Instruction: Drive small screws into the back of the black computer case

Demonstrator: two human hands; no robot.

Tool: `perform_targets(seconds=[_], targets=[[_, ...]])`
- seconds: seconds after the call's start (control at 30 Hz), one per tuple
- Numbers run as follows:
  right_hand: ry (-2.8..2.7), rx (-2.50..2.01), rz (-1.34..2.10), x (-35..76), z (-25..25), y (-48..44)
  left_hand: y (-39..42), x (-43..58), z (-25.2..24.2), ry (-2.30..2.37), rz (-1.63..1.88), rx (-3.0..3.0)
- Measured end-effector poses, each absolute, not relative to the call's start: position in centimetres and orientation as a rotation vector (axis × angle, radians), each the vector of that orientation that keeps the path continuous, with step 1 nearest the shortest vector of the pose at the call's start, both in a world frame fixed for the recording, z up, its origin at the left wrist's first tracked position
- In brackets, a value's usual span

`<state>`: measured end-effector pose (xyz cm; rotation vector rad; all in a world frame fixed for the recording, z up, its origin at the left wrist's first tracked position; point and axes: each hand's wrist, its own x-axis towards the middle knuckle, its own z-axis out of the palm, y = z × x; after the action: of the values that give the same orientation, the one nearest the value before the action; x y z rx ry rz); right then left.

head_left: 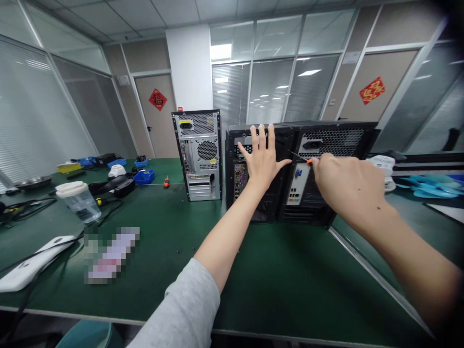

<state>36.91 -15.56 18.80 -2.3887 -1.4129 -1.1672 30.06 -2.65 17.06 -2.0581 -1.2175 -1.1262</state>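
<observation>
My left hand (263,162) lies with spread fingers against the back of a black computer case (286,166). In my right hand (348,186) is a screwdriver (309,161) with an orange handle, gripped in closed fingers. Its thin shaft points left, and the tip is at or very near the edge where this case meets a second black computer case (311,203); whether it sits on a screw I cannot make out. Both black cases stand upright side by side, their rear ports towards me. Left of them stands a silver computer case (205,176), also back-first.
On the green table (159,215) are a lidded plastic cup (80,202), blue trays (144,177), another orange screwdriver (166,182), a white phone (32,266) and a few tiny dark bits. Light-blue fan blades (431,184) lie at the right.
</observation>
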Motion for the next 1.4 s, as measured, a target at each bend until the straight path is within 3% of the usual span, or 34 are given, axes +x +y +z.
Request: perform_targets(seconds=[0.3, 0.9, 1.4], targets=[[-1.383, -2.338, -1.127, 37.25, 19.16, -15.52, -2.9, 29.85, 17.24, -1.222, -1.107, -2.087], [-1.454, -2.253, -1.438, 36.59, 18.93, -16.16, -2.67, 29.97, 17.05, -1.212, -1.122, -2.067], [-1.478, -2.252, -1.427, 36.62, 18.9, -16.16, -2.62, 30.02, 17.05, -1.217, -1.137, -2.069]])
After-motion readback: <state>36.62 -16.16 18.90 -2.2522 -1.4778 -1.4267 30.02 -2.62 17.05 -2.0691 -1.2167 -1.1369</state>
